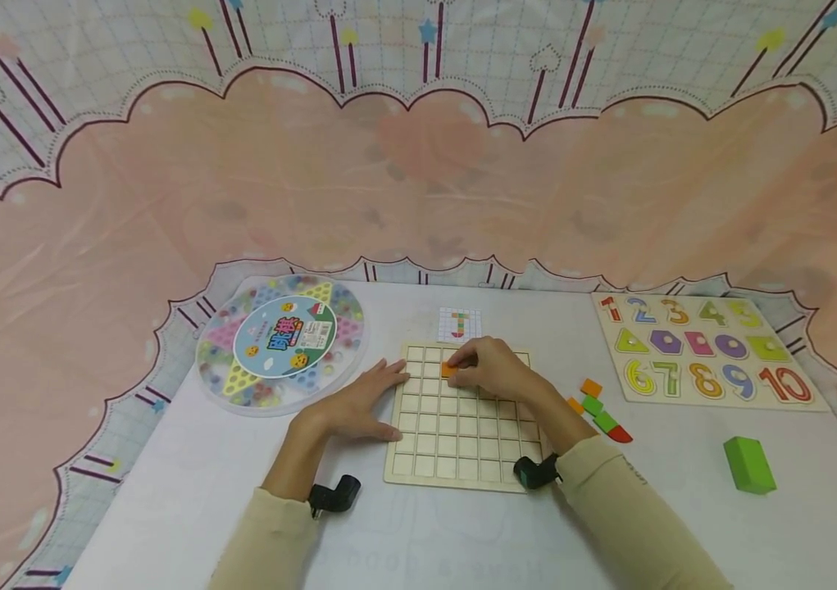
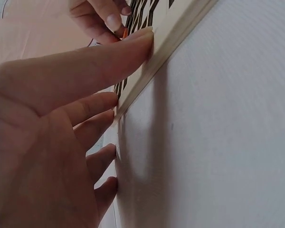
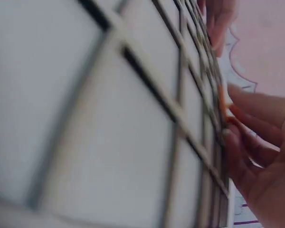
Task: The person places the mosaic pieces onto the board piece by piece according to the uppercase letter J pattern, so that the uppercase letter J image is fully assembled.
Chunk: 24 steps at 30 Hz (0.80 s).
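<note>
A wooden grid board [image 1: 424, 468] lies on the table. My left hand [image 1: 354, 406] rests at its left side, fingers spread, with the thumb and fingertips touching the edge; the left wrist view shows the thumb [image 2: 133, 45] on the rim. Over the board's upper part, my right hand [image 1: 495, 370] pinches a square orange tile [image 1: 448, 370] at one of the cells. In the right wrist view that orange tile [image 3: 222, 100] shows edge-on beside the fingertips. Just above the board lies a small pattern card [image 1: 468, 322] with a coloured hook shape.
Right of the board lie loose tiles: orange [image 1: 591, 388], green [image 1: 605, 422] and a rounded red one [image 1: 620, 434]. Further right are a green block [image 1: 750, 465] and a number-and-shape puzzle board [image 1: 709, 348]. A round Chinese checkers set [image 1: 281, 344] sits at the left.
</note>
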Motion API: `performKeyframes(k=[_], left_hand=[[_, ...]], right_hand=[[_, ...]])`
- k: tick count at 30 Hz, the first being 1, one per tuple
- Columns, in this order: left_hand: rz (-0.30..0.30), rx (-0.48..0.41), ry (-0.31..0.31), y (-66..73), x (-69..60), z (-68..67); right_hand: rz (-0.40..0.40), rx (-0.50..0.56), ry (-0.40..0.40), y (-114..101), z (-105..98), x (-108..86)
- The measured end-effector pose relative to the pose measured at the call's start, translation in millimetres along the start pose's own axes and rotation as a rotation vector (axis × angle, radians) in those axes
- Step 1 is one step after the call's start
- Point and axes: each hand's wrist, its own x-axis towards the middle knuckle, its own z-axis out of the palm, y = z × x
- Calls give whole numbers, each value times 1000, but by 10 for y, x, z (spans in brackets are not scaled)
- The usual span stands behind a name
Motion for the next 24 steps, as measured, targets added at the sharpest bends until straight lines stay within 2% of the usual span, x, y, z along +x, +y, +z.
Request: performKeyframes(k=[5, 12, 17, 24], left_hand=[[2, -3, 5, -3, 12, 16], [-5, -6, 6, 11, 6, 16], [1, -15, 11, 6, 2, 9], [-9, -12, 16, 9, -1, 10]], right_hand=[[-6, 14, -3, -42, -182, -102], [23, -51, 108, -63, -535, -378], [38, -100, 184, 44, -759, -641], [82, -101, 297, 200, -983, -1050]])
